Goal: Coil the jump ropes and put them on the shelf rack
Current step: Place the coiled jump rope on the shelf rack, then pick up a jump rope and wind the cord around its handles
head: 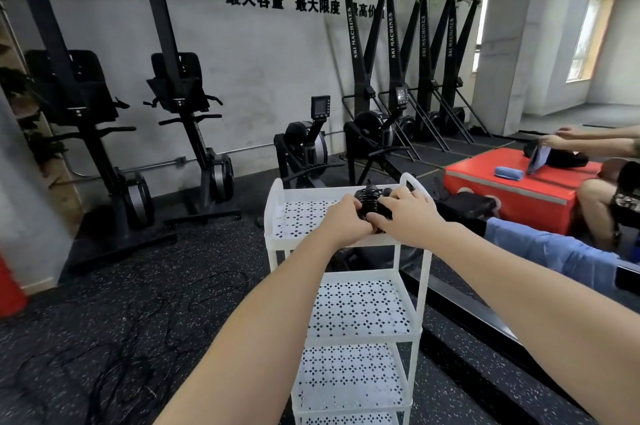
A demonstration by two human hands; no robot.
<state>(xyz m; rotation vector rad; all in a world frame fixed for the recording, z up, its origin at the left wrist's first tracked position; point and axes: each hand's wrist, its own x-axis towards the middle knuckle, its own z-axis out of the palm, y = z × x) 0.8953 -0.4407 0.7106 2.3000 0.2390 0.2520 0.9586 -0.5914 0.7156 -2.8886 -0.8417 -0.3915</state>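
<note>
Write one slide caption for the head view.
Both hands hold a coiled black jump rope over the white shelf rack.

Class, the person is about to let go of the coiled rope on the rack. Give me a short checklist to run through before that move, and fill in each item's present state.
1. Both hands on the bundle: left hand and right hand grip the coiled rope. Ok.
2. Bundle over the top shelf of the rack: ok.
3. Bundle resting on the shelf, not held above it: cannot tell.
4. Coil tied so it stays wound: cannot tell, hands cover it.
5. Free space on the top shelf to the left: ok.
6. All ropes collected: not ok, loose ropes lie on the floor.
</note>
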